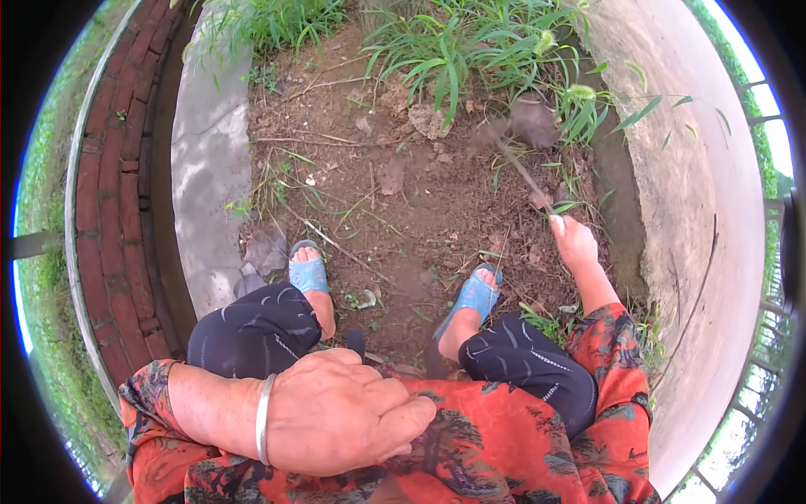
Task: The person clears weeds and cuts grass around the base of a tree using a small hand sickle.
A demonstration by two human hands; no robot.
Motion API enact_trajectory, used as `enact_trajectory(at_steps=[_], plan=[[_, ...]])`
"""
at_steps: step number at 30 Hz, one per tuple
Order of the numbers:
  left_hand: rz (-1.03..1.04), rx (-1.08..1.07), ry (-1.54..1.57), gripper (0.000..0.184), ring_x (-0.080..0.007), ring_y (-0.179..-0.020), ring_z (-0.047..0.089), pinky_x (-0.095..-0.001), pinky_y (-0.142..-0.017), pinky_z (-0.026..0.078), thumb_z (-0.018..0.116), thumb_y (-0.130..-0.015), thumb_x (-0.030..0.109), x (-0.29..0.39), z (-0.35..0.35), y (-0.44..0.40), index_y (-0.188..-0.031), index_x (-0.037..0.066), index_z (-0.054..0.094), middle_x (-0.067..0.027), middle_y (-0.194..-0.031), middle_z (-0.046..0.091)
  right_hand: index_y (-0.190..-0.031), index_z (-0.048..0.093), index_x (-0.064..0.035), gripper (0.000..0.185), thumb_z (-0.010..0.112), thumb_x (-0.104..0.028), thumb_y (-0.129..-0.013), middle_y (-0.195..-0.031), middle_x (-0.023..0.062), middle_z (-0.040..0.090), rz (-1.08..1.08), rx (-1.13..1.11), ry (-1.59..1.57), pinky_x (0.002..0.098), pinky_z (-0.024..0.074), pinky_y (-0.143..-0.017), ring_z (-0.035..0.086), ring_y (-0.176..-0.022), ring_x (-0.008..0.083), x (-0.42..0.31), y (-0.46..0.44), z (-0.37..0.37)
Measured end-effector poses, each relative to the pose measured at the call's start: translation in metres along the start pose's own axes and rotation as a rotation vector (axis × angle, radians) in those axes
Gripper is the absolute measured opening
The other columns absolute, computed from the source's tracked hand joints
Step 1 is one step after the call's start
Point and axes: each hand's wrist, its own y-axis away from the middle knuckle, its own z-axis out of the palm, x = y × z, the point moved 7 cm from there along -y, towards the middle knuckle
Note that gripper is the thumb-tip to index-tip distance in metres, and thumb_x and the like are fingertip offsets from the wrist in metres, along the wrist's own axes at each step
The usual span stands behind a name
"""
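Note:
My right hand (575,242) is closed around the near end of a thin stick-like tool (524,173). Its far end is blurred over the soil beside a dry brown leaf (535,123) and green grass. In front of my lap, my left hand (348,412), with a silver bangle at the wrist, has its fingers curled in. A small dark object (355,341) shows just beyond its knuckles; whether the hand grips it is hidden. Brown soil (403,218) with dry stems and leaves lies between and beyond my feet.
Tall grass (453,59) grows at the top of the soil strip. A concrete slab (210,160) and red brick edging (109,202) run along the left. At the right are a concrete edge (688,193) and a railing. My feet in blue sandals (308,275) stand on the soil.

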Motion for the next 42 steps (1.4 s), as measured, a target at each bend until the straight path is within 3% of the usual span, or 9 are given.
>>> enact_trajectory(at_steps=[20, 22, 24, 29, 32, 33, 36, 40, 42], plan=[[0.006, 0.010, -0.020, 0.031, -0.0166, -0.056, 0.052, -0.0301, -0.050, 0.039, 0.063, -0.073, 0.030, 0.003, 0.004, 0.000, -0.095, 0.010, 0.054, 0.0014, -0.063, 0.048, -0.097, 0.060, -0.0040, 0.057, 0.032, -0.053, -0.086, -0.102, 0.0199, 0.059, 0.027, -0.135, 0.152, 0.0458, 0.0421, -0.084, 0.055, -0.097, 0.0363, -0.006, -0.012, -0.006], [-0.004, 0.002, -0.026, 0.031, -0.0164, -0.055, 0.052, -0.0300, -0.050, 0.039, 0.063, -0.072, 0.030, 0.003, 0.003, 0.003, -0.095, 0.010, 0.055, 0.0015, -0.063, 0.048, -0.087, 0.059, -0.0038, 0.057, 0.034, -0.055, -0.086, -0.085, 0.0237, 0.060, -0.142, -0.004, 0.049, 0.0489, 0.0431, -0.075, 0.056, -0.084, 0.0415, -0.027, -0.013, -0.009], [-0.008, -0.006, -0.023, 0.031, -0.0162, -0.055, 0.052, -0.0298, -0.050, 0.038, 0.063, -0.072, 0.029, 0.002, 0.004, 0.002, -0.095, 0.010, 0.055, 0.0015, -0.062, 0.048, -0.090, 0.061, -0.0038, 0.057, 0.034, -0.054, -0.086, -0.096, 0.0200, 0.060, -0.148, -0.085, -0.036, 0.0462, 0.0424, -0.081, 0.056, -0.093, 0.0372, -0.062, 0.004, -0.007], [0.008, 0.033, -0.018, 0.032, -0.0161, -0.055, 0.052, -0.0296, -0.050, 0.039, 0.064, -0.071, 0.029, 0.004, 0.004, -0.001, -0.095, 0.010, 0.056, 0.0016, -0.063, 0.048, -0.088, 0.062, -0.0043, 0.054, 0.036, -0.051, -0.085, -0.093, 0.0175, 0.062, -0.395, -0.203, 0.167, 0.0438, 0.0437, -0.081, 0.058, -0.091, 0.0338, -0.119, -0.002, 0.020], [-0.002, 0.051, -0.019, 0.033, -0.0160, -0.056, 0.052, -0.0295, -0.051, 0.039, 0.064, -0.070, 0.029, 0.003, 0.001, 0.002, -0.096, 0.010, 0.056, 0.0017, -0.063, 0.048, -0.097, 0.064, -0.0088, 0.051, 0.038, -0.050, -0.083, -0.103, 0.0147, 0.061, -0.288, -0.294, 0.328, 0.0402, 0.0439, -0.084, 0.057, -0.099, 0.0293, -0.097, -0.013, 0.021], [-0.005, 0.057, -0.015, 0.033, -0.0160, -0.056, 0.052, -0.0295, -0.051, 0.039, 0.064, -0.070, 0.029, 0.003, 0.000, 0.003, -0.096, 0.010, 0.056, 0.0017, -0.063, 0.048, -0.094, 0.065, -0.0096, 0.051, 0.039, -0.052, -0.081, -0.105, 0.0132, 0.060, -0.114, -0.252, 0.290, 0.0388, 0.0437, -0.085, 0.056, -0.100, 0.0291, -0.077, -0.011, -0.003], [-0.006, 0.075, -0.012, 0.035, -0.0158, -0.055, 0.053, -0.0294, -0.051, 0.039, 0.065, -0.069, 0.029, 0.002, -0.002, 0.009, -0.096, 0.009, 0.056, 0.0017, -0.064, 0.049, -0.092, 0.065, -0.0095, 0.054, 0.039, -0.055, -0.079, -0.092, 0.0156, 0.063, 0.037, -0.119, 0.325, 0.0413, 0.0445, -0.080, 0.059, -0.091, 0.0314, -0.001, -0.016, -0.039], [0.020, 0.043, -0.028, 0.036, -0.0154, -0.054, 0.052, -0.0295, -0.049, 0.038, 0.065, -0.067, 0.028, 0.005, 0.001, 0.008, -0.095, 0.008, 0.055, 0.0018, -0.064, 0.049, -0.084, 0.063, -0.0069, 0.057, 0.036, -0.057, -0.082, -0.087, 0.0203, 0.061, -0.033, 0.059, 0.168, 0.0454, 0.0439, -0.077, 0.058, -0.085, 0.0369, 0.026, 0.003, -0.040], [0.032, 0.053, -0.046, 0.035, -0.0152, -0.054, 0.052, -0.0295, -0.048, 0.038, 0.065, -0.067, 0.028, 0.006, 0.002, 0.007, -0.095, 0.008, 0.055, 0.0019, -0.064, 0.049, -0.085, 0.062, -0.0071, 0.056, 0.036, -0.056, -0.082, -0.087, 0.0205, 0.061, -0.040, -0.027, 0.125, 0.0457, 0.0439, -0.077, 0.058, -0.085, 0.0373, 0.009, 0.017, -0.024]])
